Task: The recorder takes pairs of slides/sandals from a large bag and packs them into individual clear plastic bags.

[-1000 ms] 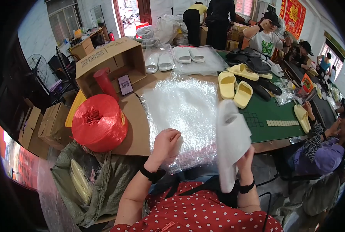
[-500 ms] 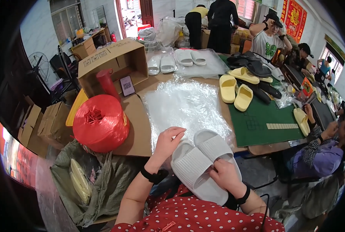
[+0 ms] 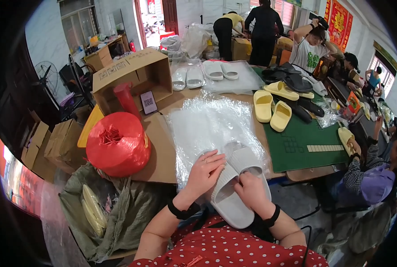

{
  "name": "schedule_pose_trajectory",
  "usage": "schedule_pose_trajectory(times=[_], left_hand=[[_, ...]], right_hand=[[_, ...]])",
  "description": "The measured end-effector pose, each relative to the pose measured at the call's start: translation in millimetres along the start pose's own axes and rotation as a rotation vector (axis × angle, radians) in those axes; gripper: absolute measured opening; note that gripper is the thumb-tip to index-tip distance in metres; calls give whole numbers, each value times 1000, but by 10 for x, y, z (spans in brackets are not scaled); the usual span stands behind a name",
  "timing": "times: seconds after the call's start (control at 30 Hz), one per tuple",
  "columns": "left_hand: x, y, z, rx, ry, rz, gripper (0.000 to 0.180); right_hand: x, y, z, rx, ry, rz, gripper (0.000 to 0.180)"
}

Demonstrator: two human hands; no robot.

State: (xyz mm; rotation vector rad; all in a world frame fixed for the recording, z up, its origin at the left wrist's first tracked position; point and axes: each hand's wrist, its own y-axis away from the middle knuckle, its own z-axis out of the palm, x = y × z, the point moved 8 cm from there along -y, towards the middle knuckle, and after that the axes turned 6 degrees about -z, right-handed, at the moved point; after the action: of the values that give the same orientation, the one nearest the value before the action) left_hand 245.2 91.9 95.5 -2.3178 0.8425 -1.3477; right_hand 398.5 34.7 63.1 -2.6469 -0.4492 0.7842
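A pair of light grey ribbed slide slippers (image 3: 235, 208) is tilted up in front of me, toes partly within or behind clear plastic; I cannot tell which. My right hand (image 3: 253, 192) is closed on the pair from the foot openings, its fingertips hidden between the slippers. Against the left slipper's strap and outer side lies my left hand (image 3: 206, 172), with fingers stretched out and the thumb hidden. Beneath the toes, shiny clear plastic bags (image 3: 209, 122) are spread in a stack on the cardboard-covered table (image 3: 160, 164).
At left are a red twine roll (image 3: 118, 144), an open carton (image 3: 131, 66) with a phone (image 3: 148, 102), and a sack (image 3: 118, 222). White slippers (image 3: 195, 76) lie at the back. Yellow slippers (image 3: 263, 106) rest on a green mat (image 3: 292, 155). A co-worker (image 3: 376, 187) sits at right.
The grey slippers have moved away from my body toward the plastic bags. My left hand has come down from above onto the left slipper. My right hand keeps its hold.
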Motion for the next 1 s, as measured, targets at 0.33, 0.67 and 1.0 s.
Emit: schedule_pose_trajectory(times=[0.33, 0.67, 1.0], left_hand=[[-421, 25, -75, 130, 294, -345, 20], [-444, 146, 67, -310, -53, -362, 39], [-83, 197, -28, -291, -188, -118, 28]], right_hand=[[-126, 95, 247, -136, 26, -78, 20], [115, 81, 118, -40, 100, 45, 23], [158, 111, 53, -15, 118, 45, 23]])
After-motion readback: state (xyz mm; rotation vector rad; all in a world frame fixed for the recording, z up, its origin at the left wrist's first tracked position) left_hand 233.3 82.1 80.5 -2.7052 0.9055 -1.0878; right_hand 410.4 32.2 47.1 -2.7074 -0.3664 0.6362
